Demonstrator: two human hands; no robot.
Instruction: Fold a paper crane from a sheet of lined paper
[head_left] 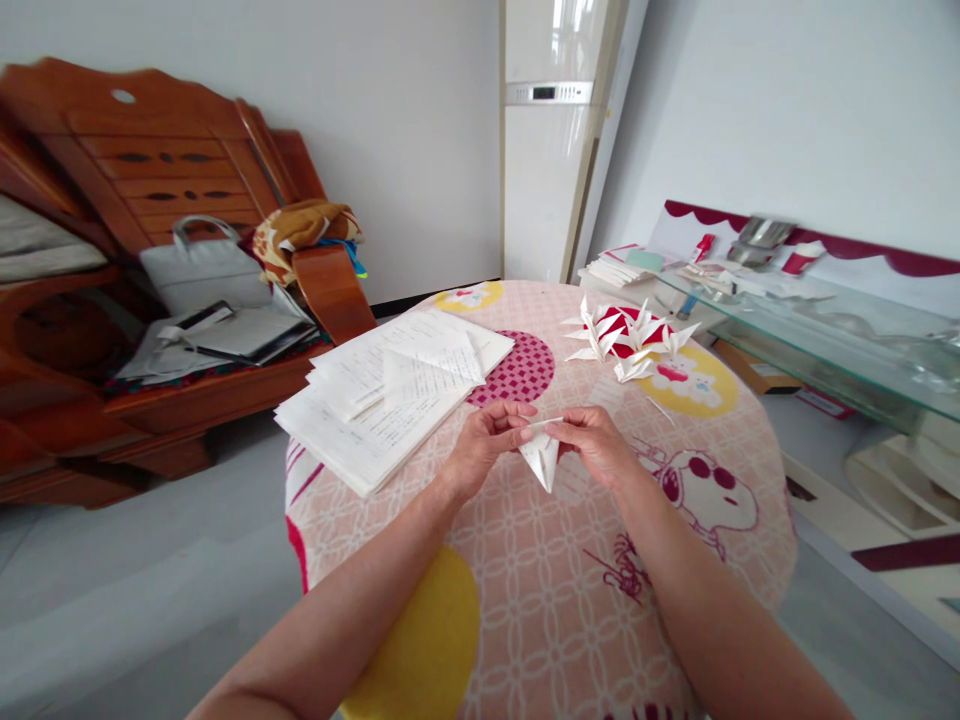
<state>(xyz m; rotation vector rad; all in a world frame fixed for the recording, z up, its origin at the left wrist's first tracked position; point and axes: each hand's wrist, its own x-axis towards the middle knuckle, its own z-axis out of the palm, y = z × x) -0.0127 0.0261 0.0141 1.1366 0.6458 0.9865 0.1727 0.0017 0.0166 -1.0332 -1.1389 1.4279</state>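
Observation:
Over the middle of a round table with a pink patterned cloth (pixel 555 600), both my hands pinch one small folded piece of white paper (pixel 541 458). My left hand (pixel 486 440) grips its top left edge with closed fingers. My right hand (pixel 592 440) holds the top right edge the same way. The paper's pointed end hangs downward between them. A stack of printed paper sheets (pixel 390 390) lies on the table to the left of my hands. Several folded white paper figures (pixel 630 345) sit at the far right of the table.
A wooden bench (pixel 150 300) at the left holds a grey bag (pixel 202 265), papers and a cushion. A tall white appliance (pixel 551 140) stands at the back wall. A glass shelf (pixel 825 320) with cups, books and small items runs along the right.

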